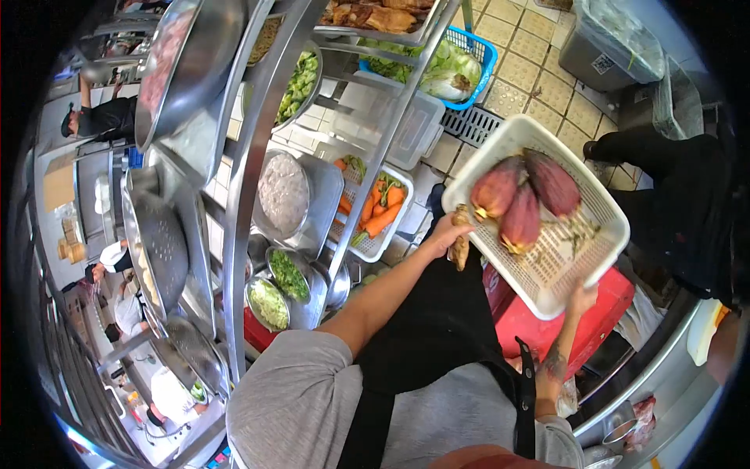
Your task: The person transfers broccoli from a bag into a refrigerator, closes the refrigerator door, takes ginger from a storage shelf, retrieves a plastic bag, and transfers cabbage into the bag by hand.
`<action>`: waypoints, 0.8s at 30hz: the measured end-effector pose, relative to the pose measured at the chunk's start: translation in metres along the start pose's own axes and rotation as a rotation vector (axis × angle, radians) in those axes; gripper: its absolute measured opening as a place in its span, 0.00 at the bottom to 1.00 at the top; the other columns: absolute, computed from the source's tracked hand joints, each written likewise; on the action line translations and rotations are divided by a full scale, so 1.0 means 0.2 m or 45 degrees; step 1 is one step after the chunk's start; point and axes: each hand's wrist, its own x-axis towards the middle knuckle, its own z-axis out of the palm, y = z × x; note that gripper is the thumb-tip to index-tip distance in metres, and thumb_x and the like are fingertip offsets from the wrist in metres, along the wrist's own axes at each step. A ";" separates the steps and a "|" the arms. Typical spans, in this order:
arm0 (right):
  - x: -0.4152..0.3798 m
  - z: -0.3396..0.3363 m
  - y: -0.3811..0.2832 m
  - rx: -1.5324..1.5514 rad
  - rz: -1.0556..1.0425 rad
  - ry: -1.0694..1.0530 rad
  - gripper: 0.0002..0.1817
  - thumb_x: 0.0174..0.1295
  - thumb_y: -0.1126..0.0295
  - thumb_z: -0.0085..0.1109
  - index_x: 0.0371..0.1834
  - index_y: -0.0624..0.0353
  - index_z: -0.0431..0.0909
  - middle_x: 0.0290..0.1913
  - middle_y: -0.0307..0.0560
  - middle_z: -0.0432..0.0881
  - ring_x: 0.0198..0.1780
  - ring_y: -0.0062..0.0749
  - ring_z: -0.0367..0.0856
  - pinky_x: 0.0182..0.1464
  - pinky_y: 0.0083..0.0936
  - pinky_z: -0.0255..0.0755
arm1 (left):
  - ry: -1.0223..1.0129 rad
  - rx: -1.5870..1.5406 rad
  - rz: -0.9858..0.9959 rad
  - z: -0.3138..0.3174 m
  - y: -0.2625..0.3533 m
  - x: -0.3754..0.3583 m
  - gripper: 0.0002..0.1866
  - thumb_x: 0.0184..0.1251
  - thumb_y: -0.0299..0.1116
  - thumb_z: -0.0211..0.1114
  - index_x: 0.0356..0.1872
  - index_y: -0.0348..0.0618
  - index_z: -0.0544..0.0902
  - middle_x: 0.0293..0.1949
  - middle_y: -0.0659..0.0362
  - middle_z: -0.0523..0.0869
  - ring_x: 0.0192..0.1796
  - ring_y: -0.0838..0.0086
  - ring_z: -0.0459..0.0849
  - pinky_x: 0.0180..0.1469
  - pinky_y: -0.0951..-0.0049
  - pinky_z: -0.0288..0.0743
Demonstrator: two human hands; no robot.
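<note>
Both hands hold a cream plastic basket point(469, 167) in front of the body, at the right of the middle. My left hand point(447, 237) is closed at the basket's near left rim, with a knobbly brown root point(460, 248) pinched in it against the rim. My right hand point(580, 299) grips the basket's near right rim, its fingers partly hidden under it. Inside the basket lie three dark red banana blossoms point(519, 221), and some small green-brown scraps rest on the basket's slatted floor.
To the left stands a metal rack point(250, 164) with bowls and trays of food. Beyond it are a basket of carrots point(406, 184) and a blue basket point(486, 62) of greens. A red box point(617, 301) sits below the basket. Another person in black point(680, 203) stands at the right.
</note>
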 end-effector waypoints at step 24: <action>0.08 2.62 -0.68 -0.388 -0.324 -1.050 0.28 0.51 0.58 0.67 0.47 0.69 0.72 0.43 0.62 0.81 0.44 0.50 0.81 0.43 0.38 0.76 | 0.445 1.157 -0.159 -0.86 -0.04 -0.51 0.47 0.34 0.52 0.75 0.56 0.34 0.67 0.48 0.42 0.78 0.51 0.53 0.78 0.54 0.61 0.72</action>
